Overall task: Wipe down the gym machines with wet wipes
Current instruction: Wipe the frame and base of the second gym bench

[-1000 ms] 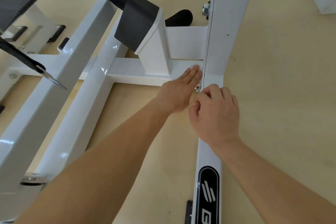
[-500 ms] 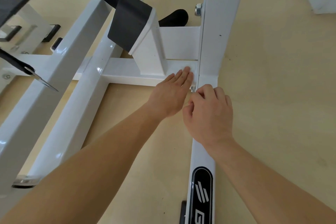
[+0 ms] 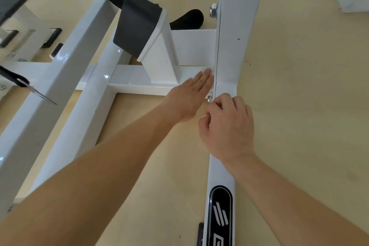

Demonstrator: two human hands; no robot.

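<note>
View: head cam, looking down at the machine base.
Badge (image 3: 220,215): black oval sticker w/ silver rim on the near beam. White slanted stripes, then a letter that reads like "G", cut off by the frame edge.
Wipe (image 3: 212,78): thin white sheet, only an edge shows. It lies on top of the crossbar (image 3: 135,81), right at the T-joint, under the L fingertips.
Left hand (image 3: 189,98): palm down, flat, fingers straight & together, pressing the wipe onto the crossbar.
Right hand (image 3: 227,126): rests on the long beam (image 3: 219,171) just beside the L hand, fingers curled in. Thumb & index tips sit close to the lower nut; can't tell if it holds anything.
Hands vs wipe: L on it, R just beside it.
Lower nut (image 3: 209,99): silver hex, btw the two hands at the joint.
Upper nut (image 3: 213,10): silver hex, farther up the same beam.
Machine frame (image 3: 60,66): white box-section tubes, glossy paint w/ glare spots, square edges.
Pad (image 3: 137,26): black, matte, rounded corners, capping a white angled post above the crossbar.
Strap (image 3: 14,79): black w/ flat metal tip, far left.
Floor (image 3: 299,106): pale beige, smooth, a few dark specks.
</note>
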